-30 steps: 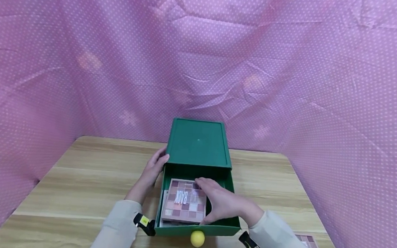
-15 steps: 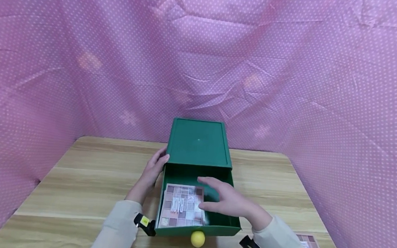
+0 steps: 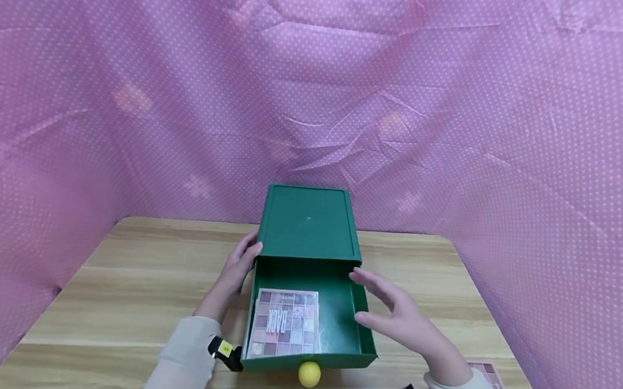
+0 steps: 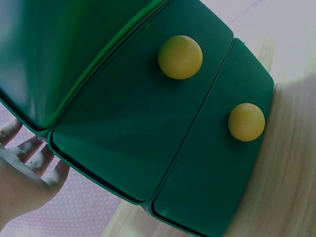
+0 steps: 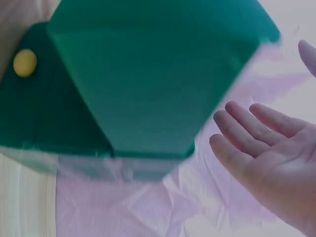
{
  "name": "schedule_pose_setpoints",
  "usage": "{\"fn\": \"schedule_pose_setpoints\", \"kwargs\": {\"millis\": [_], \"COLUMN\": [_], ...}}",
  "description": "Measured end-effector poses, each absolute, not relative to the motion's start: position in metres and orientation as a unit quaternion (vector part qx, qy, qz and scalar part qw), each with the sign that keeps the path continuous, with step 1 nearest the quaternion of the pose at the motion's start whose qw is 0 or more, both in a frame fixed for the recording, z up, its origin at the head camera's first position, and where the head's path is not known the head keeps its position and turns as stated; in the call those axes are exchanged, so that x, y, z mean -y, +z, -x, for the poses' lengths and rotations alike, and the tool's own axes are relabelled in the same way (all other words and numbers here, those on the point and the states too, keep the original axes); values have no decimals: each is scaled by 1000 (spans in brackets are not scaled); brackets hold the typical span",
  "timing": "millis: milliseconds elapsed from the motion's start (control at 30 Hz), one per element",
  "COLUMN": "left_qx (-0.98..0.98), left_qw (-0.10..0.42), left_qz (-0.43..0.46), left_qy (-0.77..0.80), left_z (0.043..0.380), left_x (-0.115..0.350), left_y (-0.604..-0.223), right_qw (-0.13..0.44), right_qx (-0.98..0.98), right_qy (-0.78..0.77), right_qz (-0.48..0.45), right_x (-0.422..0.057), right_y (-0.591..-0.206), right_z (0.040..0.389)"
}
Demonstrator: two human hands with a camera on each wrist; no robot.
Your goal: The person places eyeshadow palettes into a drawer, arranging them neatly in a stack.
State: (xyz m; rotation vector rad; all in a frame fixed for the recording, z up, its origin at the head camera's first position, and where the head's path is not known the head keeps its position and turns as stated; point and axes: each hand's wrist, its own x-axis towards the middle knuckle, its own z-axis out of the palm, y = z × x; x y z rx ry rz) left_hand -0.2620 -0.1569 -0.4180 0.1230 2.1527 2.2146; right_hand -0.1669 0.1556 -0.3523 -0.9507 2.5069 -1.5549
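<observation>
A green drawer cabinet (image 3: 309,221) stands on the table with its top drawer (image 3: 341,326) pulled out. Flat in the drawer's left half lies a pink checkered case (image 3: 285,325) marked "BACK", resembling an eyeshadow palette. My left hand (image 3: 234,274) rests its fingers against the cabinet's left side; the left wrist view shows them fairly straight along that side. My right hand (image 3: 403,318) hovers just right of the drawer, fingers and thumb spread, holding nothing. In the right wrist view, the right hand (image 5: 271,153) is apart from the green wall.
Another pink checkered case (image 3: 495,388) lies at the table's front right, partly behind the right sleeve. A yellow knob (image 3: 309,374) juts from the drawer front. Two closed drawers below bear yellow knobs (image 4: 180,57). Pink dotted cloth (image 3: 318,98) surrounds the wooden table (image 3: 119,301).
My right hand has let go of the checkered case, which settled lower in the drawer's left half, then moved right, out of the drawer. The left hand has stayed at the cabinet's side.
</observation>
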Motion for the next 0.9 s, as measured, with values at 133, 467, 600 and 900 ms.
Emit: {"fn": "schedule_pose_setpoints", "kwargs": {"millis": [133,467,600,900], "left_qx": [-698,-697,-694,-695], "left_qw": [28,28,25,25], "left_qz": [-37,-34,-33,-32], "left_qy": [715,716,719,718], "left_z": [261,260,259,259], "left_x": [157,155,155,154], "left_y": [-418,-418,-418,-419], "right_qw": [-48,-99,-89,-41], "right_qx": [-806,-811,-819,-863], "right_qy": [-516,-560,-562,-494], "right_qz": [287,135,73,-97], "right_x": [-176,-228,-240,-276], "right_y": [-359,-400,-419,-462], "right_z": [163,140,130,107]}}
